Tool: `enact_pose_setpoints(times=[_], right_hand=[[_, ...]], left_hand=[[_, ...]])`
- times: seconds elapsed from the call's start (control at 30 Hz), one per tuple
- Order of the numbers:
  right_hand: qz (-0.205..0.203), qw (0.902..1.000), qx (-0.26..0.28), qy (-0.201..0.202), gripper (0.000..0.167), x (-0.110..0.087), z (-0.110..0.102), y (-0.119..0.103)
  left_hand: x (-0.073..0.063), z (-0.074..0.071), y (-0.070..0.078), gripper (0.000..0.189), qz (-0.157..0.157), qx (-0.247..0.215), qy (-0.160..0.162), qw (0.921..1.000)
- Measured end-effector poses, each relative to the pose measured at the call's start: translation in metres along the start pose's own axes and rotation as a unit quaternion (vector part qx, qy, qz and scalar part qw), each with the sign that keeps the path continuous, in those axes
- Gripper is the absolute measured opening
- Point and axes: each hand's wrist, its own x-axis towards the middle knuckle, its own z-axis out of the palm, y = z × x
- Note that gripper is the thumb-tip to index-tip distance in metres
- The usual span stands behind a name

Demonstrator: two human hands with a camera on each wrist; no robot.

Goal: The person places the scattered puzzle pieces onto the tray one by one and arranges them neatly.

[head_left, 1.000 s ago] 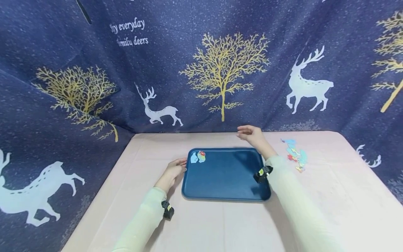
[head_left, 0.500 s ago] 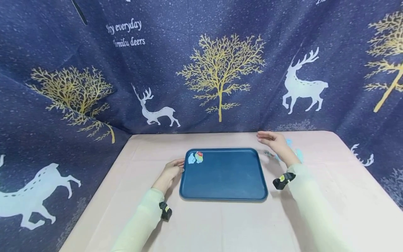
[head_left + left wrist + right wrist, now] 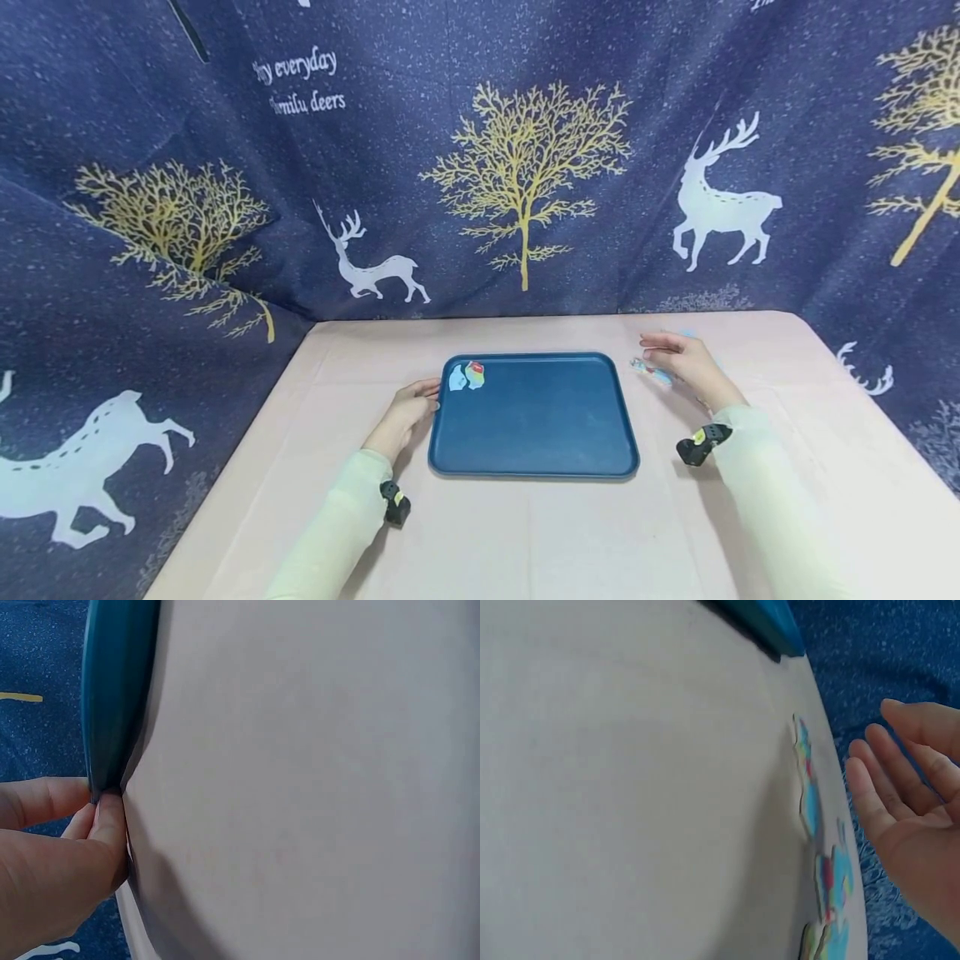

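Note:
At the left rim of a dark blue tray [image 3: 534, 421], my left hand [image 3: 406, 410] pinches the edge; the left wrist view shows finger and thumb at the tray rim [image 3: 120, 690]. Two flat printed puzzle pieces, one pale blue [image 3: 457, 378] and one multicoloured [image 3: 475, 374], lie in the tray's far left corner. My right hand [image 3: 688, 367] hovers right of the tray with relaxed fingers and nothing in them. Beneath and beside it are loose puzzle pieces [image 3: 651, 372], partly hidden by the hand. The right wrist view shows several colourful pieces [image 3: 832, 881] lying flat, apart from the fingers.
A pale pink cloth covers the table [image 3: 480, 533]. Behind it hangs a dark blue curtain [image 3: 600, 50] printed with deer and trees, close to the table's far edge.
My right hand has moved right from over the tray's far right corner to above the loose pieces, and lowered. My left hand stays at the tray's left rim.

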Motion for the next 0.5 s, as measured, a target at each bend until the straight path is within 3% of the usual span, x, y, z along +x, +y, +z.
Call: enact_pose_setpoints(times=[0.23,0.5], right_hand=[[0.044,0.9989,-0.001,-0.018,0.054,-0.002,-0.004,0.011],[0.047,0.9985,-0.005,-0.028,0.061,0.0,-0.004,0.02]], left_hand=[[0.0,0.0,0.0,0.054,0.004,-0.003,0.001,1.0],[0.0,0.0,0.0,0.054,0.001,-0.001,0.004,1.0]])
